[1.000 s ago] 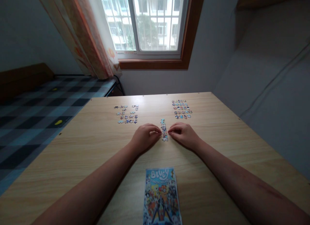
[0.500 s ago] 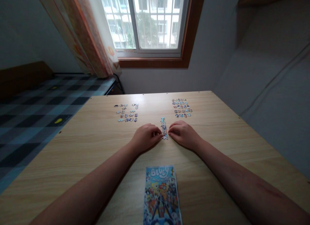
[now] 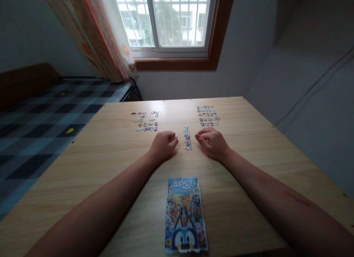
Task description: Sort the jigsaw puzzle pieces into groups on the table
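A narrow strip of joined puzzle pieces (image 3: 187,138) lies upright on the wooden table (image 3: 116,153), between my two hands. My left hand (image 3: 164,144) rests on the table just left of the strip, fingers curled into a loose fist, not touching it. My right hand (image 3: 211,142) rests just right of the strip, fingers curled under, also apart from it. Nothing shows in either hand. Loose puzzle pieces (image 3: 145,121) are spread at the far left, and a tidier group of pieces (image 3: 207,116) lies at the far right.
A colourful "Bluey" picture card (image 3: 185,215) lies flat near the table's front edge. A checked bed cover (image 3: 41,120) is to the left, a window (image 3: 166,20) with a curtain (image 3: 105,39) is behind, and a grey wall stands to the right.
Both hands have drawn back sideways from the puzzle strip, which they were pinching before; it now lies alone. The camera has tilted down a little.
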A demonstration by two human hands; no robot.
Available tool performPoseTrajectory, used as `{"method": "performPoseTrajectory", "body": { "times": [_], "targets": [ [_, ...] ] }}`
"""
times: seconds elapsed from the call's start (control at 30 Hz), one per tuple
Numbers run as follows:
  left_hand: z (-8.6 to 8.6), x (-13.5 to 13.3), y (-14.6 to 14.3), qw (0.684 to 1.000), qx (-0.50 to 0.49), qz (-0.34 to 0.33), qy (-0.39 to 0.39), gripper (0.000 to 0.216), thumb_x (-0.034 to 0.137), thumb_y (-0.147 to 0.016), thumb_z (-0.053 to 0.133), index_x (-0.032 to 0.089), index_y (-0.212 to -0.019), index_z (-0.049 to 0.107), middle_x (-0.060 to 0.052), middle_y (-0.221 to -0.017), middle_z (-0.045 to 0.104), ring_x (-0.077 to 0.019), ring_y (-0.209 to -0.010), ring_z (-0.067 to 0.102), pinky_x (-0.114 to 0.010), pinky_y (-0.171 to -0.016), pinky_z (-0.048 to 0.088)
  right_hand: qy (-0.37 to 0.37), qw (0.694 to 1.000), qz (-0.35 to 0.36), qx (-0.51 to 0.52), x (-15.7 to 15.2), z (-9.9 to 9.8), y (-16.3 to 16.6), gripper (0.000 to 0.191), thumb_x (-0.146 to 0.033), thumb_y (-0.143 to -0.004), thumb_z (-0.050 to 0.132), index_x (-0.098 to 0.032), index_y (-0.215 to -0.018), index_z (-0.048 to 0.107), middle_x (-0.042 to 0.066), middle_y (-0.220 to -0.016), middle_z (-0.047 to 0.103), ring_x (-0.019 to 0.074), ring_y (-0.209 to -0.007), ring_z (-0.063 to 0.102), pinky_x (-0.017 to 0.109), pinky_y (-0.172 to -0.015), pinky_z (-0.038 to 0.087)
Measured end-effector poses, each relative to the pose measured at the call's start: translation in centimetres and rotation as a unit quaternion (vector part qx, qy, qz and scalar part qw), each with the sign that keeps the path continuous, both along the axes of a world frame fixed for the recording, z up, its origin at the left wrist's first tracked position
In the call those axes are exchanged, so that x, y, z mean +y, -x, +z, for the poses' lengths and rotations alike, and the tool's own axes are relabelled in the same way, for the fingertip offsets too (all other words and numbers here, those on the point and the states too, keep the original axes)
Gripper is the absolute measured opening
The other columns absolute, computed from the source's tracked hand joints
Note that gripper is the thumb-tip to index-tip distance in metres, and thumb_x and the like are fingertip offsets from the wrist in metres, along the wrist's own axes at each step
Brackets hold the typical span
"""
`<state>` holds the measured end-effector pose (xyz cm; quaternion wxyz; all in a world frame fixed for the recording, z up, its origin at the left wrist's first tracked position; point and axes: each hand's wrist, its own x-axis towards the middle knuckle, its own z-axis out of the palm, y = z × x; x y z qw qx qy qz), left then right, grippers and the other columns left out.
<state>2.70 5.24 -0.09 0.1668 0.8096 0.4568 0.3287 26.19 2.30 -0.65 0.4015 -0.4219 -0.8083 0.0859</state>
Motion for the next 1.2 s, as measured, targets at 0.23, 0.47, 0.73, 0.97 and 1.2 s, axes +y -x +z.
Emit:
{"method": "performPoseTrajectory", "body": {
  "times": [0.23, 0.47, 0.73, 0.97, 1.2],
  "targets": [
    [-0.47, 0.26, -0.35, 0.998, -0.052, 0.004, 0.041, 0.047, 0.028, -0.084, 0.056, 0.022, -0.051, 0.024, 0.006, -0.050, 0.020, -0.0104, -0.051, 0.024, -0.030, -0.054, 0.019, 0.039, 0.999, -0.013, -0.022, 0.09, -0.38, -0.60, 0.054, -0.032, -0.100, 0.043, -0.021, -0.047, 0.048, 0.002, -0.057, 0.055, 0.0147, -0.055, 0.053, 0.030, -0.061, 0.039],
    [-0.45, 0.43, -0.38, 0.995, -0.093, 0.001, 0.048, 0.047, 0.032, -0.086, 0.056, 0.022, -0.053, 0.024, 0.007, -0.052, 0.019, -0.0097, -0.052, 0.023, -0.029, -0.054, 0.021, 0.044, 0.999, -0.008, -0.020, 0.05, -0.11, -0.63, 0.053, -0.029, -0.095, 0.045, -0.022, -0.045, 0.030, -0.001, -0.050, 0.042, 0.0111, -0.046, 0.040, 0.030, -0.053, 0.028],
    [-0.09, 0.25, -0.52, 0.998, -0.057, 0.006, 0.033, 0.047, 0.028, -0.083, 0.057, 0.022, -0.052, 0.022, 0.007, -0.051, 0.018, -0.0099, -0.052, 0.023, -0.029, -0.055, 0.019, 0.057, 0.997, -0.009, -0.041, 0.09, -0.07, -0.53, 0.051, -0.031, -0.094, 0.044, -0.022, -0.046, 0.029, 0.000, -0.051, 0.043, 0.0109, -0.047, 0.038, 0.029, -0.052, 0.028],
    [-0.15, 0.27, -0.45, 0.999, -0.044, 0.005, 0.031, 0.047, 0.026, -0.082, 0.057, 0.022, -0.052, 0.021, 0.007, -0.050, 0.017, -0.0100, -0.052, 0.022, -0.029, -0.055, 0.020, 0.059, 0.997, -0.012, -0.048, 0.08, 0.00, -0.43, 0.053, -0.035, -0.097, 0.040, -0.022, -0.046, 0.030, 0.000, -0.051, 0.043, 0.0113, -0.048, 0.038, 0.029, -0.054, 0.030],
    [-0.02, 0.18, -0.51, 0.998, -0.045, 0.005, 0.030, 0.047, 0.025, -0.081, 0.057, 0.022, -0.051, 0.021, 0.007, -0.051, 0.017, -0.0098, -0.051, 0.022, -0.029, -0.055, 0.020, 0.045, 0.996, -0.028, -0.066, -0.14, 0.12, -0.38, 0.052, -0.034, -0.096, 0.043, -0.021, -0.046, 0.038, 0.001, -0.052, 0.046, 0.0117, -0.050, 0.041, 0.029, -0.055, 0.030]
  ]
}}
